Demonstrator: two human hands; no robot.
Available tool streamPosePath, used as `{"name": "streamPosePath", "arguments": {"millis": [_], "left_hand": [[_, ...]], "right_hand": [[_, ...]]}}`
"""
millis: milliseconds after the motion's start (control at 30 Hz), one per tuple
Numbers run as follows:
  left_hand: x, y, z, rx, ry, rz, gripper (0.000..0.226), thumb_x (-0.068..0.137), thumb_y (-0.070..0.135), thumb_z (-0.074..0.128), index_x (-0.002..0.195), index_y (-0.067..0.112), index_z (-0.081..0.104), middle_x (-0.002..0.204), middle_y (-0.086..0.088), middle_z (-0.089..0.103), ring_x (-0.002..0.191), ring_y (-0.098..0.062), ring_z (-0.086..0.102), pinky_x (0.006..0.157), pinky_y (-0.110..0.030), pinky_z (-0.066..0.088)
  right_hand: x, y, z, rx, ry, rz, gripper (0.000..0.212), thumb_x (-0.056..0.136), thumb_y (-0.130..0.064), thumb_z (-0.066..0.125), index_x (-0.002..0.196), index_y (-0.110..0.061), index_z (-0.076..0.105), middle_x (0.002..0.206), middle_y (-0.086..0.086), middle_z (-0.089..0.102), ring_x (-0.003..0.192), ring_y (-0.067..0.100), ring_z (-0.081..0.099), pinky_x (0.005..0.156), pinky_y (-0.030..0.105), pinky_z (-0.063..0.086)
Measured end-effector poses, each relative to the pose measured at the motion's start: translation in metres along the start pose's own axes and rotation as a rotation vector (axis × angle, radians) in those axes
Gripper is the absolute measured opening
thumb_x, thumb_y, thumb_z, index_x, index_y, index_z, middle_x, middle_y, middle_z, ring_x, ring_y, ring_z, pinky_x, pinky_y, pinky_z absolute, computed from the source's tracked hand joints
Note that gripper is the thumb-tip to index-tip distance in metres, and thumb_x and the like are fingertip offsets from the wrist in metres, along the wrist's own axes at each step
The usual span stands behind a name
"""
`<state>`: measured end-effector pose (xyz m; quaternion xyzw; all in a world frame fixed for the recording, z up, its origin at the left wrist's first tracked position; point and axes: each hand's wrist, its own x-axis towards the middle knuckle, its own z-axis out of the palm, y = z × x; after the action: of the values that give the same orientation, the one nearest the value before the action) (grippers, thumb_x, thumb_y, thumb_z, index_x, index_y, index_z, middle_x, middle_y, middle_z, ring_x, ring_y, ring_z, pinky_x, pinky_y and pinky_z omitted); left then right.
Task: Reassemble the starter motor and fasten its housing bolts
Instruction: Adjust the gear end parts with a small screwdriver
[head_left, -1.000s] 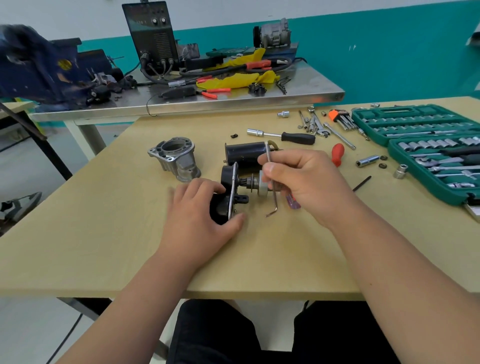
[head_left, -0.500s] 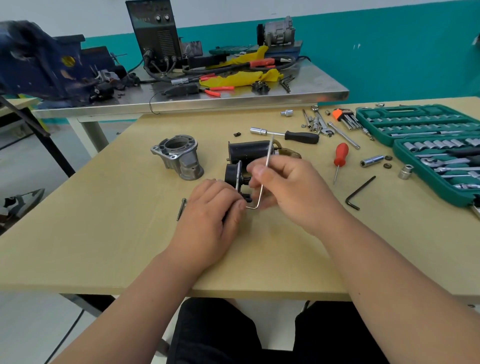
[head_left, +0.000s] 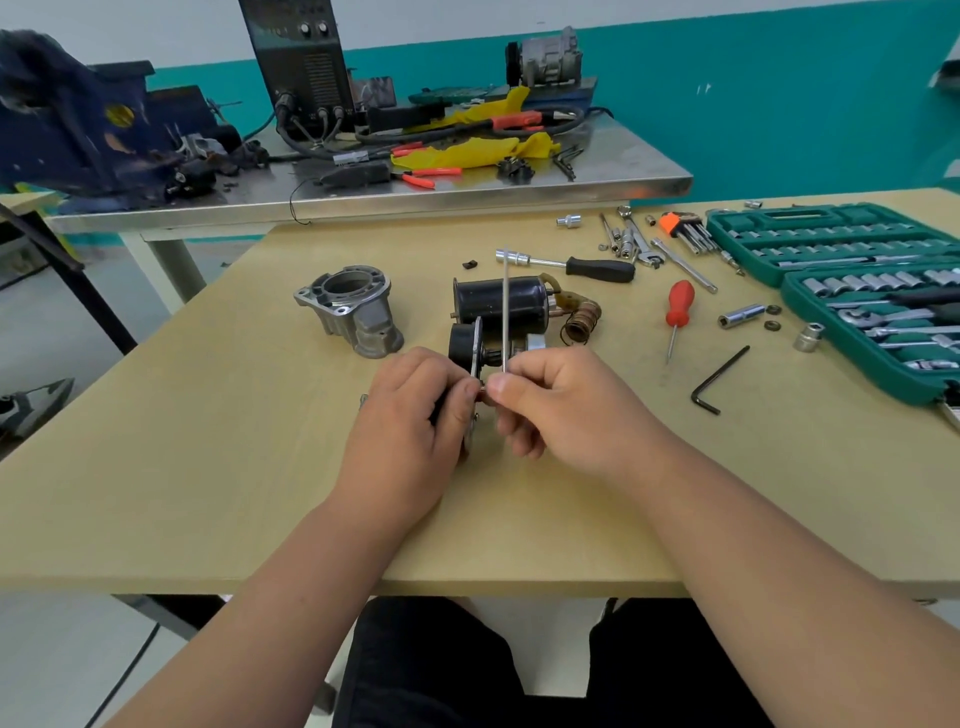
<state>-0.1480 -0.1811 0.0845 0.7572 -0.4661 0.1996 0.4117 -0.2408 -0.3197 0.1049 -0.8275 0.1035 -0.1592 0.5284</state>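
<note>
Right, I count two hands at work. My left hand (head_left: 410, 415) curls round the black motor end piece (head_left: 464, 345), whose flat metal plate stands on edge over the bench (head_left: 208, 467). My right hand (head_left: 561, 410), touching the left, pinches one thin silver key (head_left: 506, 312), shaft upright. Just beyond both hands lie one glossy black motor cylinder (head_left: 501, 305) and one coiled coppery spring (head_left: 582, 322). One rough grey cast housing (head_left: 353, 309) sits beyond the left hand. One black L-shaped key (head_left: 719, 376) lies right of the right hand.
</note>
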Motion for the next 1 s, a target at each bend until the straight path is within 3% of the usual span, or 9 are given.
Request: {"name": "streamPosePath", "arguments": {"millis": [100,200,333,500,700,833,1000], "left_hand": [[-0.001,-0.008,-0.004,0.117,-0.055,-0.146,0.04,0.081,0.049,0.057,0.105,0.018,0.061,0.107,0.007,0.052,0.103,-0.009,0.042,0.086,-0.018,0.03],[-0.002,-0.012,-0.007,0.138,-0.204,-0.254,0.055,0.068,0.071,0.052,0.107,0.033,0.052,0.1,0.02,0.049,0.097,-0.005,0.045,0.077,-0.023,0.036],[0.0,-0.009,-0.005,0.094,-0.219,-0.304,0.041,0.066,0.057,0.061,0.099,0.037,0.047,0.09,0.024,0.05,0.092,-0.009,0.051,0.071,-0.02,0.038],[0.002,-0.006,-0.008,0.091,-0.234,-0.361,0.037,0.07,0.051,0.065,0.099,0.036,0.049,0.089,0.024,0.051,0.093,-0.012,0.052,0.093,-0.046,0.043],[0.003,-0.008,-0.007,0.061,-0.202,-0.39,0.035,0.072,0.048,0.069,0.098,0.035,0.049,0.085,0.024,0.051,0.082,0.001,0.044,0.098,-0.044,0.039],[0.002,-0.01,-0.008,-0.006,-0.194,-0.434,0.032,0.074,0.044,0.072,0.096,0.034,0.051,0.084,0.021,0.056,0.083,0.004,0.05,0.095,-0.048,0.042],[0.002,-0.011,-0.007,0.016,-0.193,-0.445,0.032,0.072,0.045,0.07,0.095,0.034,0.052,0.083,0.021,0.055,0.082,0.002,0.051,0.093,-0.048,0.043]], "right_hand": [[0.003,0.005,0.0,-0.138,0.106,0.021,0.028,0.094,-0.029,0.055,0.069,-0.019,0.064,0.062,-0.003,0.066,0.048,0.008,0.06,0.052,0.031,0.052],[0.003,0.008,0.006,-0.208,0.135,0.016,0.03,0.094,-0.031,0.055,0.067,-0.02,0.061,0.053,-0.002,0.059,0.048,0.009,0.058,0.056,0.031,0.05],[0.004,0.011,0.011,-0.24,0.165,-0.007,0.031,0.094,-0.031,0.053,0.069,-0.016,0.061,0.065,0.004,0.063,0.057,0.019,0.06,0.06,0.039,0.053],[0.003,0.015,0.014,-0.253,0.163,-0.039,0.029,0.094,-0.032,0.054,0.067,-0.023,0.061,0.055,-0.009,0.056,0.048,0.003,0.049,0.05,0.026,0.038],[0.001,0.015,0.018,-0.333,0.217,-0.105,0.019,0.092,-0.035,0.056,0.075,-0.033,0.063,0.074,-0.007,0.067,0.066,0.004,0.058,0.06,0.03,0.05],[-0.001,0.013,0.015,-0.547,0.223,-0.307,0.015,0.092,-0.031,0.06,0.091,-0.023,0.072,0.085,-0.004,0.072,0.079,0.011,0.064,0.069,0.034,0.053],[0.002,0.008,0.012,-0.834,0.244,-0.525,0.014,0.092,-0.021,0.061,0.093,-0.013,0.073,0.079,0.002,0.069,0.066,0.021,0.064,0.053,0.024,0.04]]}}
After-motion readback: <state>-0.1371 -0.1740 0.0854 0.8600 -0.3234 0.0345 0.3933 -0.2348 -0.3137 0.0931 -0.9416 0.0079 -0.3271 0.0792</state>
